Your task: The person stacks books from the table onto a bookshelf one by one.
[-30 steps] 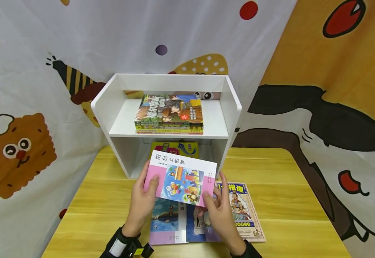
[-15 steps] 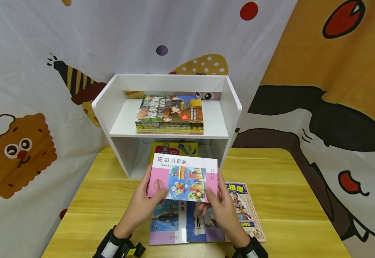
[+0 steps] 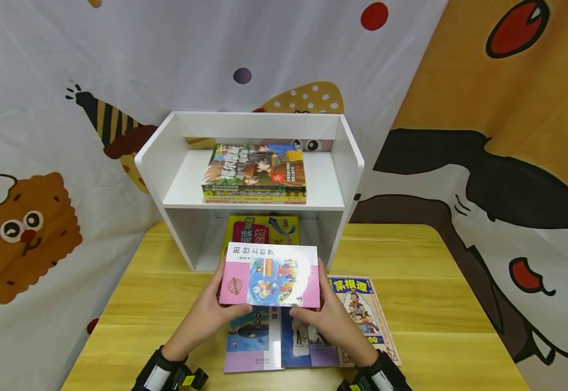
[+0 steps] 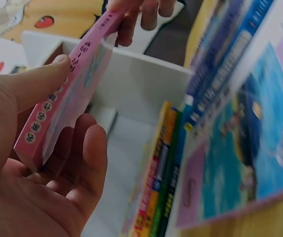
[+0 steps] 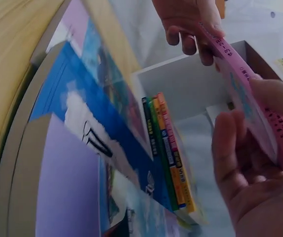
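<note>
A pink-and-white paperback book, its cover picturing balloons and colourful buildings, is held level in front of the shelf. My left hand grips its left end and my right hand its right end, thumbs along the near edge. In the left wrist view the left thumb presses the pink spine while the fingers curl beneath. In the right wrist view the right hand pinches the book the same way. Below it on the table lie a sea-cover book and a blue-and-purple book, partly hidden.
A white two-tier shelf stands behind the hands. Its upper tier bears a book stack; its lower tier holds books, a yellow one on top. A comic book lies at right on the wooden table.
The pink book has turned from slanting down rightward to level and come slightly lower. Both thumbs have shifted from its cover to its near edge. The table books have stayed put.
</note>
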Tool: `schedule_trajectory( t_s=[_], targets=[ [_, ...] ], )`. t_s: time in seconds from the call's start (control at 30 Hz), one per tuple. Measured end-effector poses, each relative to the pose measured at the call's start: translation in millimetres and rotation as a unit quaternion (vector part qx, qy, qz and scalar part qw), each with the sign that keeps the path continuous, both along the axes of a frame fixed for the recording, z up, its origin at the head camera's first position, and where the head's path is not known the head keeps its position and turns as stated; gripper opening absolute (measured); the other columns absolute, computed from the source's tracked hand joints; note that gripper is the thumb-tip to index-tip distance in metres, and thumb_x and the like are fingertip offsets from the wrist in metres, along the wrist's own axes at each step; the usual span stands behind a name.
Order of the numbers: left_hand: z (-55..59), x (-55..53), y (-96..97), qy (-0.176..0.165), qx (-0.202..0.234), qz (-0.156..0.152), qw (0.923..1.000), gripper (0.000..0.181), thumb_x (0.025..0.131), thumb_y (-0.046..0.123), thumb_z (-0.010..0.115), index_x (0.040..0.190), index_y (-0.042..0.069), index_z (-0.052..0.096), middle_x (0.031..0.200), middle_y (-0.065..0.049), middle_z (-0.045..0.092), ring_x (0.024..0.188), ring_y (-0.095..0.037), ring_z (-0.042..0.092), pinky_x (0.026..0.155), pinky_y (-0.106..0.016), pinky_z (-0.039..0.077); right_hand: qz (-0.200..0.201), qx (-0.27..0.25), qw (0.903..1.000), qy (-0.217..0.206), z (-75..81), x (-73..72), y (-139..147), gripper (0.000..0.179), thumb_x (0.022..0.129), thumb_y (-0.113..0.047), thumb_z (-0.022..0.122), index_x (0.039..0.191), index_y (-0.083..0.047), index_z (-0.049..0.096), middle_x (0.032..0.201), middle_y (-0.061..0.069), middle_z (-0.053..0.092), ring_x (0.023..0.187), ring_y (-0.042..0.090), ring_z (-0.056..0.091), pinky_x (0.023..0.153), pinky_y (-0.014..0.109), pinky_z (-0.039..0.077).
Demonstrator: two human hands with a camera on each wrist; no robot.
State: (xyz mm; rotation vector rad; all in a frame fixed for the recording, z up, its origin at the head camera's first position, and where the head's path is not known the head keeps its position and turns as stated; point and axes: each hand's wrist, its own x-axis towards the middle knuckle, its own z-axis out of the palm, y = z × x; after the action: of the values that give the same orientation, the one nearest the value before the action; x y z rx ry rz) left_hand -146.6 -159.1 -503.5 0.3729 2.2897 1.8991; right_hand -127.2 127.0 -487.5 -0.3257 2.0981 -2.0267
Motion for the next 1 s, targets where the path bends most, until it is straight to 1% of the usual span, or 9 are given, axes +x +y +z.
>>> schedule_trajectory(
  t_s=[0.07,0.17,0.33,0.4,0.53,0.63,0.77,0.87,1.0],
  targets=[
    [-7.0,-4.4,-3.8,0.005,-0.037,0.018,0.9992,0.117,0.068,0.025,0.084,0.147,0.043,-0.001,0.121,-0.001,0.051,0.095,-0.018,0.06,0.08,-0.036,0.054,0.001,0.025,0.9997,0.008,-3.4,-5.1,-2,0.117,0.073,-0.016,0.079,0.147,-0.042,-0.008,0.127,0.009,0.051,0.087,0.028,0.062,0.058,0.055,0.054],
    [-14.6,-11.4,-8.0,0.007,-0.065,0.033,0.9973,0.117,0.065,0.033,0.085,0.148,0.04,0.003,0.121,0.002,0.053,0.094,-0.016,0.059,0.083,-0.037,0.052,0.008,0.047,0.9985,0.028,-7.0,-14.8,-4,0.116,0.073,-0.017,0.079,0.149,-0.035,-0.007,0.123,0.009,0.055,0.089,0.025,0.063,0.061,0.051,0.055],
    [-21.5,-20.4,-12.8,-0.005,-0.077,0.044,0.996,0.115,0.064,0.038,0.084,0.149,0.036,0.007,0.117,0.002,0.057,0.094,-0.015,0.059,0.084,-0.039,0.052,0.036,0.068,0.9963,0.038,-9.9,-31.1,-7,0.112,0.075,-0.023,0.078,0.149,-0.033,-0.004,0.11,0.01,0.063,0.072,0.037,0.062,0.056,0.055,0.054],
    [-21.3,-22.8,-13.8,-0.012,-0.079,0.047,0.9957,0.112,0.066,0.038,0.083,0.149,0.034,0.009,0.117,0.002,0.057,0.094,-0.015,0.059,0.085,-0.039,0.051,0.042,0.08,0.9953,0.034,-11.6,-37.1,-9,0.108,0.075,-0.025,0.078,0.149,-0.037,0.0,0.106,0.01,0.065,0.065,0.044,0.059,0.052,0.058,0.052],
    [-18.6,-25.9,-14.7,-0.02,-0.082,0.046,0.9954,0.106,0.069,0.038,0.081,0.15,0.028,0.013,0.115,0.0,0.059,0.094,-0.016,0.059,0.085,-0.04,0.05,0.048,0.087,0.9949,0.018,-17.6,-48.2,-12,0.097,0.077,-0.023,0.077,0.146,-0.043,0.011,0.104,0.01,0.065,0.064,0.05,0.056,0.051,0.061,0.05],
    [-21.9,-28.1,-14.9,-0.024,-0.088,0.047,0.9947,0.102,0.071,0.039,0.08,0.15,0.024,0.017,0.113,-0.001,0.06,0.092,-0.017,0.059,0.083,-0.04,0.051,0.054,0.092,0.9942,0.012,-23.9,-54.5,-13,0.092,0.078,-0.024,0.076,0.146,-0.036,0.016,0.104,0.01,0.066,0.069,0.045,0.059,0.05,0.06,0.05],
    [-39.1,-35.0,-16.3,-0.027,-0.097,0.052,0.9935,0.1,0.07,0.044,0.079,0.149,0.026,0.02,0.113,0.001,0.06,0.092,-0.016,0.058,0.085,-0.041,0.05,0.064,0.101,0.9926,0.02,-31.6,-60.5,-13,0.092,0.079,-0.022,0.075,0.148,-0.023,0.015,0.11,0.01,0.065,0.085,0.027,0.064,0.065,0.051,0.055],
    [-54.6,-41.9,-19.0,-0.026,-0.102,0.054,0.9929,0.101,0.069,0.049,0.078,0.149,0.03,0.018,0.116,0.004,0.058,0.095,-0.015,0.058,0.089,-0.043,0.047,0.068,0.106,0.9918,0.023,-35.7,-64.2,-14,0.096,0.079,-0.023,0.075,0.149,-0.022,0.01,0.113,0.009,0.064,0.092,0.019,0.063,0.081,0.044,0.051],
    [-66.4,-47.2,-22.3,-0.017,-0.101,0.059,0.993,0.101,0.069,0.051,0.077,0.148,0.032,0.018,0.12,0.005,0.056,0.097,-0.015,0.057,0.092,-0.045,0.047,0.061,0.124,0.9902,0.018,-38.5,-67.3,-15,0.098,0.078,-0.027,0.076,0.149,-0.027,0.009,0.114,0.006,0.063,0.093,0.016,0.062,0.087,0.045,0.048]
  ],
)
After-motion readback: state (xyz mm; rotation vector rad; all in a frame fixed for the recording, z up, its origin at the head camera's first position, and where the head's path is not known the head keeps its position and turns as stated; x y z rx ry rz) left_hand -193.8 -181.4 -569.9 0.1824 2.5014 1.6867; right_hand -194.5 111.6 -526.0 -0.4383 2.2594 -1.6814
